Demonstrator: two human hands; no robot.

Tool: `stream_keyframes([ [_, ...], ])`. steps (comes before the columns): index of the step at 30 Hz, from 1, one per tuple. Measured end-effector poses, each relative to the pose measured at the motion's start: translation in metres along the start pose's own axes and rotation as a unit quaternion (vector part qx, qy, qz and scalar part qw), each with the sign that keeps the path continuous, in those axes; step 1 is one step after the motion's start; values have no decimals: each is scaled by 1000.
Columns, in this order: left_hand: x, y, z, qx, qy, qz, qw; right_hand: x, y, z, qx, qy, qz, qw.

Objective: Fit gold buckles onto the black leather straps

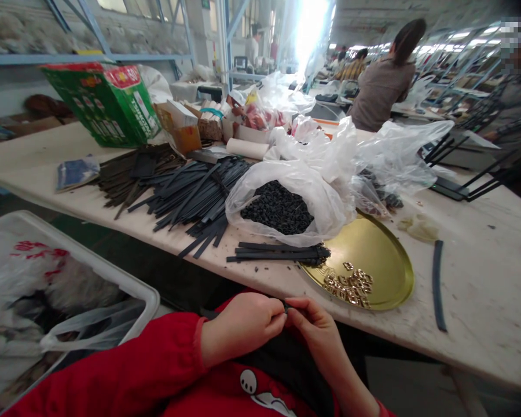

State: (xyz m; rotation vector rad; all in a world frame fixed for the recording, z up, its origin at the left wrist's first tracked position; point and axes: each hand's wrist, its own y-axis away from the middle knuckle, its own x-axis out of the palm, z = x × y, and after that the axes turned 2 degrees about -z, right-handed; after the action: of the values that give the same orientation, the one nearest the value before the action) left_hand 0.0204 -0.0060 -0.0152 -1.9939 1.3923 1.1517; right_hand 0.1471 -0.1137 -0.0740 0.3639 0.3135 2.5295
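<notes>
My left hand (238, 327) and my right hand (316, 333) meet just below the table's front edge, over my lap. Both pinch a small dark piece (286, 307) between the fingertips; most of it is hidden by my fingers. Right above them a gold round tray (382, 255) holds several small gold metal buckles (351, 286). A short bundle of black straps (278, 253) lies at the tray's left rim. Behind it an open clear bag (260, 185) is full of small black loops (278, 208).
A large heap of black straps (178, 185) covers the table's left middle, with a green carton (108, 101) and small boxes behind. One loose black strap (437, 284) lies right of the tray. A white bin (125, 284) with bags stands at my left. Another person (384, 81) works farther back.
</notes>
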Motion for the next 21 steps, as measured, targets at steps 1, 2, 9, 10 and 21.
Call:
stream_keyframes([
  [1, 1, 1, 0, -3, 5, 4, 1000, -1, 2, 0, 12, -3, 1, 1000],
  [2, 2, 1, 0, -11, 14, 5, 1000, -2, 4, -1, 26, -12, 1, 1000],
  [9, 5, 4, 3, -44, 57, 15, 997, -4, 11, -3, 52, -28, 4, 998],
  [10, 6, 4, 2, -45, 56, 16, 997, -3, 11, -4, 48, -21, 9, 999],
  [21, 24, 10, 1, -45, 63, 15, 997, 5, 18, -14, 47, -26, 9, 999],
])
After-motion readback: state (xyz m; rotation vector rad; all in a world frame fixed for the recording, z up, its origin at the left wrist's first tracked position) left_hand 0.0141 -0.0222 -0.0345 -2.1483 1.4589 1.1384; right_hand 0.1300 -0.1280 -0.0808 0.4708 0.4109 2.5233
